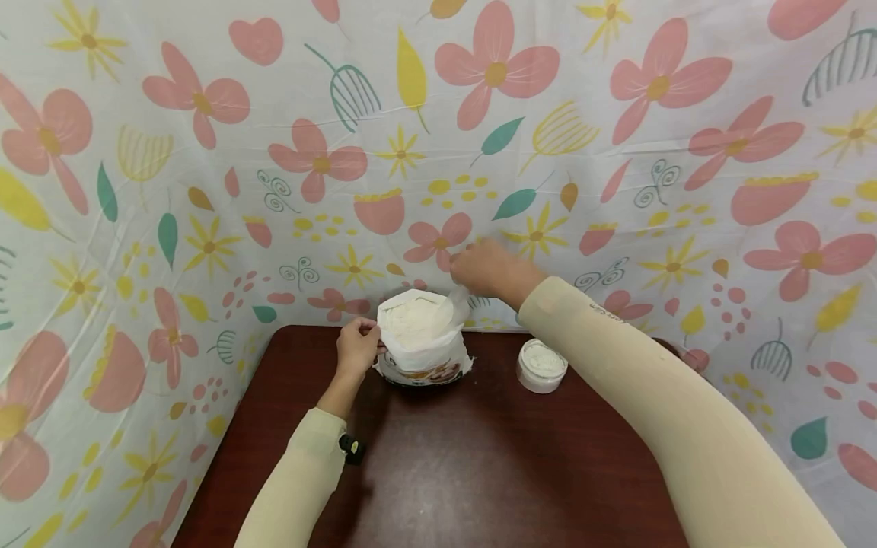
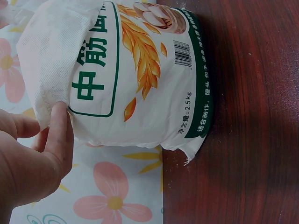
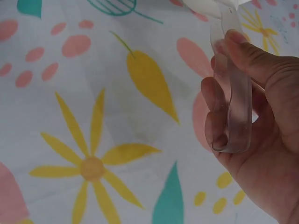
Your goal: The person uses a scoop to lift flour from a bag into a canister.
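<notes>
A white flour bag (image 1: 421, 356) with its top folded open stands at the back of the table, full of white flour (image 1: 411, 316). My left hand (image 1: 358, 350) pinches the bag's folded rim at its left side, thumb and fingers on the white cloth; the left wrist view shows the bag's printed front (image 2: 140, 79) with a wheat ear. Above the bag's right side, my right hand (image 1: 496, 268) grips the handle of a clear plastic scoop (image 3: 238, 107). The scoop's bowl (image 1: 454, 306) tilts down over the bag's right rim, beside the flour.
A round clear tub (image 1: 541, 367) filled with white powder stands right of the bag, near the right forearm. Behind the dark red wooden table (image 1: 479, 457) hangs a flower-printed cloth (image 1: 329, 228). White specks lie on the table near the bag.
</notes>
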Tool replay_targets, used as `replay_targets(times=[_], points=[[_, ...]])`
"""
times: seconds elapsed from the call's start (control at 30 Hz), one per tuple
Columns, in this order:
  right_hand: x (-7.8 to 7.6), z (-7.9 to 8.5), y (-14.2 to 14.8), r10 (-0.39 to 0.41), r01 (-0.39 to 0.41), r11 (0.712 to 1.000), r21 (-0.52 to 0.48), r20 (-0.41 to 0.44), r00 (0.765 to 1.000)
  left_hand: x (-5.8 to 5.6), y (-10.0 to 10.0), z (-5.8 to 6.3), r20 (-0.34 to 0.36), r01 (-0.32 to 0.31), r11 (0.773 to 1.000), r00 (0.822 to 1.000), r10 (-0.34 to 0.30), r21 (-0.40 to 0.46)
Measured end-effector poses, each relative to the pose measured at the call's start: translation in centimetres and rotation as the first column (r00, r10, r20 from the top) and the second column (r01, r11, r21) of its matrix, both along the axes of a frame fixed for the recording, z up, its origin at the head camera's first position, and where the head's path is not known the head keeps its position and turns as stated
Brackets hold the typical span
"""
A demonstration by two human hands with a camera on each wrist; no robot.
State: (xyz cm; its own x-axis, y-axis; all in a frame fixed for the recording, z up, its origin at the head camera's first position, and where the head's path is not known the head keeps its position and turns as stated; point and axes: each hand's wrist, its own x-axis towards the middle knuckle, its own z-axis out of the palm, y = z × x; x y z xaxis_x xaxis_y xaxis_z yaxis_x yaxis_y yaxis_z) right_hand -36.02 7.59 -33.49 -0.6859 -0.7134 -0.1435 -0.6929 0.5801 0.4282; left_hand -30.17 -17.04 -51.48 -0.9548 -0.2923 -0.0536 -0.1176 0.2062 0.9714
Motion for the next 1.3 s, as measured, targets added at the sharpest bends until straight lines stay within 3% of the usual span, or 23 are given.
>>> replay_targets(times=[0.47, 0.83, 1.3], points=[[0.4, -3.2, 1.1, -0.011, 0.027, 0.988, -0.154, 0.105, 0.994, 0.4, 0.0, -0.2, 0.004, 0.001, 1.000, 1.000, -0.001, -0.005], [0.6, -6.5, 1.4, -0.063, 0.104, 0.953, -0.285, 0.150, 0.987, 0.5, 0.0, 0.1, 0.026, 0.002, 1.000, 1.000, -0.001, -0.024], [1.5, -10.5, 1.7, -0.088, 0.111, 0.897, -0.428, 0.072, 0.993, 0.4, 0.1, 0.4, 0.024, 0.013, 1.000, 1.000, -0.013, -0.014]])
